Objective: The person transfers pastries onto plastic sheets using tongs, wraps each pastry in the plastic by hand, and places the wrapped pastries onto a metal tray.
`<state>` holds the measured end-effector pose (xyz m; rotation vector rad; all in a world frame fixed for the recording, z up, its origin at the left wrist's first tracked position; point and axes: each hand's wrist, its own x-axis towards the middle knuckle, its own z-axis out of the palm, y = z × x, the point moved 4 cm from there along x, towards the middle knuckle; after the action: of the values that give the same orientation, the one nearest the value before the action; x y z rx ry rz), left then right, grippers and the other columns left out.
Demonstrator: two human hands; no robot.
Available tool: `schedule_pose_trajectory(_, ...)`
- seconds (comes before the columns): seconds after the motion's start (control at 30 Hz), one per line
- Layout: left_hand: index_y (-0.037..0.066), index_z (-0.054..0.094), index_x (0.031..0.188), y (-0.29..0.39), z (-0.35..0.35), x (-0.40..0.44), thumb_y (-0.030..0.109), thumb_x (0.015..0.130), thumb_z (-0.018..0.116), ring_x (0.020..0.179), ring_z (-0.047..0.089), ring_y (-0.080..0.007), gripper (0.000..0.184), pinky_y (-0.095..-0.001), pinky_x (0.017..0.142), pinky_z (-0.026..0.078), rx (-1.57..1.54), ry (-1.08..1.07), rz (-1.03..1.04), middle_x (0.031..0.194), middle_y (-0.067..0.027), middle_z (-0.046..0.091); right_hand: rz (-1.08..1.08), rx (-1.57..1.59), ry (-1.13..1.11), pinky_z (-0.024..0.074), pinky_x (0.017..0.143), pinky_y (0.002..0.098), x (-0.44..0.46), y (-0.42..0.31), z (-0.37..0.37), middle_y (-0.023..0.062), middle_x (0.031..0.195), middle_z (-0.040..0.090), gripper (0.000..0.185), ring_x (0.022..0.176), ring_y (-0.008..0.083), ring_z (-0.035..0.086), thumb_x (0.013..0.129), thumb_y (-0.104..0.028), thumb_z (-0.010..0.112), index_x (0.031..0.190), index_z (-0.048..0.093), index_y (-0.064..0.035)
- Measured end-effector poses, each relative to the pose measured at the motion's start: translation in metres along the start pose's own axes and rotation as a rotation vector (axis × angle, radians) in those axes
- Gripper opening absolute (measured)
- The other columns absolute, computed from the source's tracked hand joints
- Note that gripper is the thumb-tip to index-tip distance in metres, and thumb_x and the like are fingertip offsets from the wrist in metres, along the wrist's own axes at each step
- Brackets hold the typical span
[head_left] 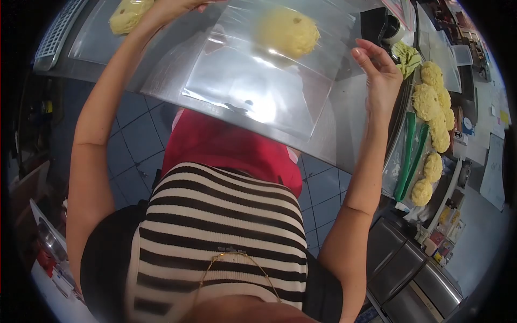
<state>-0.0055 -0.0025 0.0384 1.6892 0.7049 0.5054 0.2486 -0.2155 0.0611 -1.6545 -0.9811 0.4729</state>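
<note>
A clear plastic sheet point(231, 86) lies on the steel table in front of me, its lower edge hanging past the table's front. Under or inside its upper part is a round, pale yellow dough-like lump point(293, 35); I cannot tell which. My right hand point(383, 67) hovers just right of the sheet, with fingers loosely curled, thumb and forefinger slightly apart, and nothing visible between them. At the top edge, my left hand point(180, 5) reaches toward the sheet's upper left. Most of its fingers are cut off by the frame, so its grip is hidden.
Another yellow lump point(129, 15) rests on plastic at the upper left, near a white basket point(56, 35). To the right, several shaggy yellow lumps point(428, 102) sit on a tray beside green-handled tongs point(407, 156). A crumpled green cloth point(406, 58) and a black object point(374, 27) are near my right hand.
</note>
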Motion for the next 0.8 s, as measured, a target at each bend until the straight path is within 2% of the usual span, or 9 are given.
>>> schedule_pose_trajectory(0.17, 0.003, 0.064, 0.084, -0.001, 0.007, -0.016, 0.014, 0.076, 0.068, 0.047, 0.047, -0.0025, 0.015, -0.0158, 0.040, 0.033, 0.141, 0.017, -0.043, 0.068, -0.0009, 0.061, 0.062, -0.052, 0.004, 0.0408, 0.071, 0.0184, -0.008, 0.008, 0.001, 0.0023, 0.083, 0.062, 0.021, 0.074, 0.0069, 0.054, 0.071, -0.005, 0.071, 0.091, 0.066, -0.0013)
schedule_pose_trajectory(0.33, 0.002, 0.064, 0.081, 0.009, 0.014, -0.018, 0.015, 0.076, 0.067, 0.049, 0.048, -0.0032, 0.014, -0.0159, 0.044, 0.035, 0.049, 0.070, -0.088, 0.067, -0.0007, 0.061, -0.001, -0.017, 0.034, 0.0420, 0.073, 0.0204, -0.007, 0.006, -0.002, 0.0032, 0.080, 0.062, 0.026, 0.076, 0.0078, 0.056, 0.072, -0.004, 0.070, 0.096, 0.063, 0.0009)
schedule_pose_trajectory(0.47, 0.002, 0.064, 0.078, 0.012, 0.018, -0.022, 0.015, 0.077, 0.067, 0.051, 0.050, -0.0038, 0.014, -0.0166, 0.047, 0.036, 0.155, 0.132, 0.045, 0.066, -0.0010, 0.061, 0.035, 0.040, 0.008, 0.0425, 0.073, 0.0218, -0.007, 0.017, -0.001, 0.0036, 0.077, 0.063, 0.030, 0.076, 0.0084, 0.057, 0.073, -0.005, 0.070, 0.101, 0.060, 0.0021)
schedule_pose_trajectory(0.6, 0.001, 0.062, 0.088, -0.018, 0.013, -0.011, 0.014, 0.079, 0.065, 0.055, 0.052, -0.0045, 0.016, -0.0175, 0.051, 0.038, 0.051, 0.089, 0.089, 0.066, -0.0020, 0.061, 0.124, 0.088, -0.040, 0.0414, 0.075, 0.0217, -0.007, 0.019, 0.001, 0.0044, 0.074, 0.063, 0.036, 0.075, 0.0084, 0.058, 0.073, -0.007, 0.070, 0.106, 0.057, 0.0022)
schedule_pose_trajectory(0.7, 0.003, 0.055, 0.107, -0.029, 0.009, -0.006, 0.013, 0.081, 0.062, 0.058, 0.053, -0.0048, 0.029, -0.0179, 0.052, 0.040, 0.017, 0.029, 0.086, 0.065, -0.0033, 0.061, 0.163, 0.113, -0.065, 0.0421, 0.076, 0.0212, -0.004, 0.023, 0.002, 0.0061, 0.074, 0.064, 0.040, 0.073, 0.0091, 0.059, 0.073, -0.008, 0.070, 0.108, 0.055, 0.0025)
schedule_pose_trajectory(0.77, 0.005, 0.051, 0.113, -0.032, 0.009, -0.004, 0.012, 0.082, 0.061, 0.059, 0.054, -0.0053, 0.034, -0.0182, 0.054, 0.042, 0.063, 0.026, 0.062, 0.066, -0.0038, 0.061, 0.179, 0.134, -0.081, 0.0445, 0.075, 0.0206, -0.001, 0.029, 0.002, 0.0089, 0.075, 0.066, 0.042, 0.070, 0.0107, 0.061, 0.072, -0.006, 0.070, 0.109, 0.052, 0.0033)
schedule_pose_trajectory(0.8, 0.007, 0.047, 0.119, -0.033, 0.009, -0.004, 0.012, 0.083, 0.060, 0.060, 0.055, -0.0059, 0.039, -0.0185, 0.056, 0.043, 0.108, 0.024, 0.037, 0.066, -0.0042, 0.061, 0.201, 0.111, -0.107, 0.0375, 0.080, 0.0209, -0.001, 0.031, 0.002, 0.0087, 0.073, 0.064, 0.050, 0.074, 0.0093, 0.058, 0.075, -0.013, 0.070, 0.117, 0.048, 0.0025)
